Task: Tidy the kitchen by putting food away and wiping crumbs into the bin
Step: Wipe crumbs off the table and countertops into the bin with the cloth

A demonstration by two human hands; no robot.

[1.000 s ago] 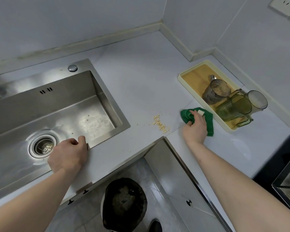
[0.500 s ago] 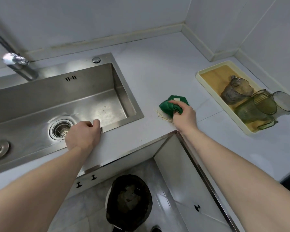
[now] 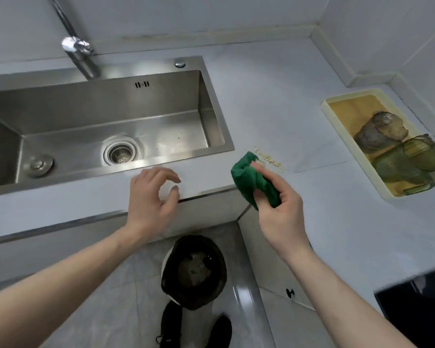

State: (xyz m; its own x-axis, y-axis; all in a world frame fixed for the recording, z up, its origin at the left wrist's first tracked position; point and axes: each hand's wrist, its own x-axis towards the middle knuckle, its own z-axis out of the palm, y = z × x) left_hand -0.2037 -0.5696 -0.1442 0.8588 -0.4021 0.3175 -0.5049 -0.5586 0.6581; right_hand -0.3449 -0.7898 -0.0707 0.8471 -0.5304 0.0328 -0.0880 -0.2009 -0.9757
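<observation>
The right hand [image 3: 279, 197] grips a bunched green cloth [image 3: 254, 182], fingers curled round it, and it has lifted off the counter [image 3: 274, 101]; half a second ago it was pressed down on the crumbs, and a second ago it lay further along toward the tray. That sweep has bunched the crumbs [image 3: 270, 159] into a short line just beyond the cloth, near the counter's front corner, still on the surface and not yet tipped over the edge. So the gathering looks mostly done, and the push off the edge remains.

The left hand [image 3: 152, 202] has let go of the sink's front rim, which it held a moment ago, and now hovers over the counter edge with fingers loosely spread and bent, holding nothing (possibly shaping into a cup to catch crumbs, though that is my guess).

The bin [image 3: 194, 270], lined in black, stands on the floor below the counter corner, almost under the cloth. The sink [image 3: 206, 109] lies left of the crumbs. The tray [image 3: 324, 106], with glass jugs on it, sits well to their right.
</observation>
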